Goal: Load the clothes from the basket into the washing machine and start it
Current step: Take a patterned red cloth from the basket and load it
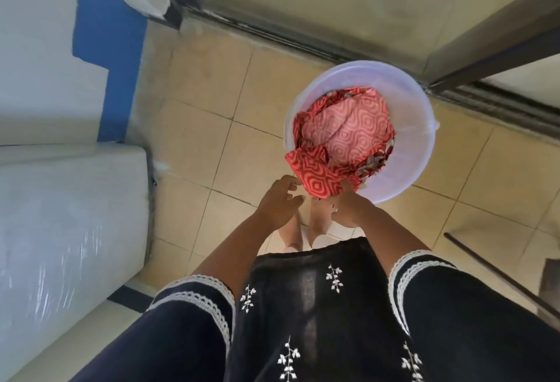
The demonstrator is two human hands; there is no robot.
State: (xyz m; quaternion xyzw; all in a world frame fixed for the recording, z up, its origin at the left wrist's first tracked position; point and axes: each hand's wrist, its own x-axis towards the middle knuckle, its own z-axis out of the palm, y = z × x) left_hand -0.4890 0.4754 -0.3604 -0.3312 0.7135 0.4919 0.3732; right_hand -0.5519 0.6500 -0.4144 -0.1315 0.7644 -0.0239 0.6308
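Head view looked straight down at the floor, where the white basket (360, 78) stood just beyond the fingers, probably placed there so that both hands could reach it without a step. The red patterned clothes (342, 136) filled it, one corner hanging over the near rim. The right hand (348, 206) reached forward and low, its fingers hidden under that hanging corner; it seemed to pinch the cloth, but I could not tell for certain. The left hand (280, 200) was just beside the cloth, fingers spread and relaxed, holding nothing. The washing machine (60, 215), wrapped in plastic, stood well to the left of the fingers.
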